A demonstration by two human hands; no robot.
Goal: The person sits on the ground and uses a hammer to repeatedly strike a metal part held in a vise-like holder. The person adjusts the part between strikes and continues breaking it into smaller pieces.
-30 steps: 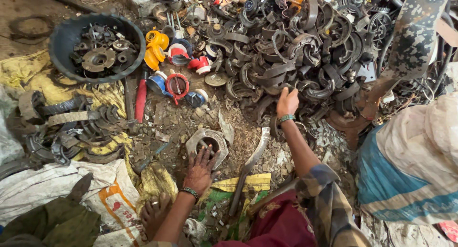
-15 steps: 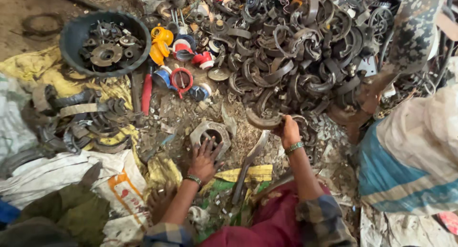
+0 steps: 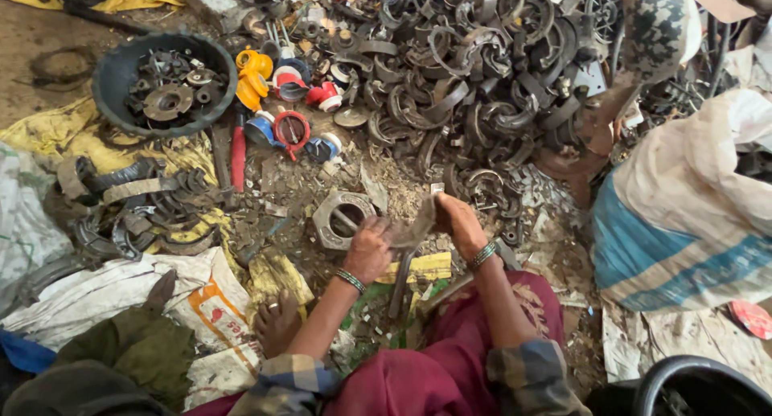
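Note:
My left hand [image 3: 368, 249] and my right hand [image 3: 457, 221] meet over the dirt floor, both gripping one curved grey metal scrap piece [image 3: 416, 223]. My left hand takes its lower end, my right hand its upper end. Just left of my left hand lies a thick metal ring with flat outer sides [image 3: 338, 217]. A flat metal bar [image 3: 400, 281] lies under my hands, pointing toward my lap. A big heap of curved metal scrap pieces [image 3: 474, 86] fills the ground beyond my right hand.
A black tub of round metal parts [image 3: 121, 62] stands at the far left. Yellow, red and blue plastic parts [image 3: 277, 102] lie beside it. More curved scrap [image 3: 153, 207] sits on yellow and white sacks at left. A blue-striped full sack [image 3: 683, 215] is at right. My bare foot [image 3: 277, 323] rests below.
My right hand left the scrap heap and came back toward me with a curved piece. My left hand lifted off the metal ring and took hold of the same piece.

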